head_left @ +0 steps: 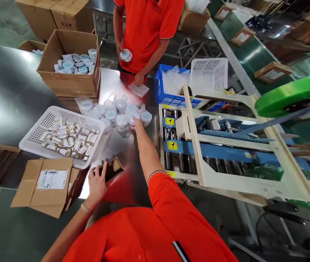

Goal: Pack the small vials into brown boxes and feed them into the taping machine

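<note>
My left hand (pixel 98 183) grips the side of a small open cardboard box (pixel 118 168) near the table's front edge. Stretched forward, my right hand (pixel 137 124) has its fingers closed on a bagged round tub (pixel 133 119), partly hidden by the hand. Around it lies a loose group of white tubs with pale blue lids, in clear bags (pixel 111 114). Left of the group, a white perforated basket (pixel 37 125) holds many small labelled bottles (pixel 69 140).
Across the table, a co-worker's hand (pixel 125 55) holds tubs; their other hand touches a clear bag (pixel 138 90). A carton of tubs (pixel 67 85) stands back left, flattened cartons (pixel 29 182) front left. A taping machine (pixel 204 153) and blue crate (pixel 159 85) are right.
</note>
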`<state>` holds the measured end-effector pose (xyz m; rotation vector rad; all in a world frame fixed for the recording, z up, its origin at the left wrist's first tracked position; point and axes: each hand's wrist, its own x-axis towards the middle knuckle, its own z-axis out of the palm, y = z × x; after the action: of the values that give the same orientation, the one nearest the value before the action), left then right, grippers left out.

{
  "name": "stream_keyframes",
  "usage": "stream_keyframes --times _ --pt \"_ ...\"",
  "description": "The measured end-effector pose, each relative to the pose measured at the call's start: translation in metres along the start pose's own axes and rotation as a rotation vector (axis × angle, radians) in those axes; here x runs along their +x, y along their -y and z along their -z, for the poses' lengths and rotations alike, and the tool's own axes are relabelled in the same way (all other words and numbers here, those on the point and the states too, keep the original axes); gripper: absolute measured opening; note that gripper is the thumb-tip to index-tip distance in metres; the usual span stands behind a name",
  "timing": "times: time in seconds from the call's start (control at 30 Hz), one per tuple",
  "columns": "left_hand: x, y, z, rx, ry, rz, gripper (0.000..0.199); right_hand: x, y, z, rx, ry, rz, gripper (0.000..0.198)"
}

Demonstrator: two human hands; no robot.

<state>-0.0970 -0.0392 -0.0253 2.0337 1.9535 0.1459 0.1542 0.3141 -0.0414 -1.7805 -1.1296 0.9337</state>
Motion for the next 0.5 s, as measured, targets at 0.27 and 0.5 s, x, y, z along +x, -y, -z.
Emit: stream_keyframes --times 0.27,0.5 --pt "0.021 0.002 0.002 -0.216 -0.024 -0.147 0.097 -0.111 -0.003 0.04 -0.163 -0.093 0.361 0.022" --pt "0.035 -0.004 -0.02 -0.507 -0.135 -0.076 0.112 -0.278 -0.025 0.078 -0.446 0.65 0.812 0.011"
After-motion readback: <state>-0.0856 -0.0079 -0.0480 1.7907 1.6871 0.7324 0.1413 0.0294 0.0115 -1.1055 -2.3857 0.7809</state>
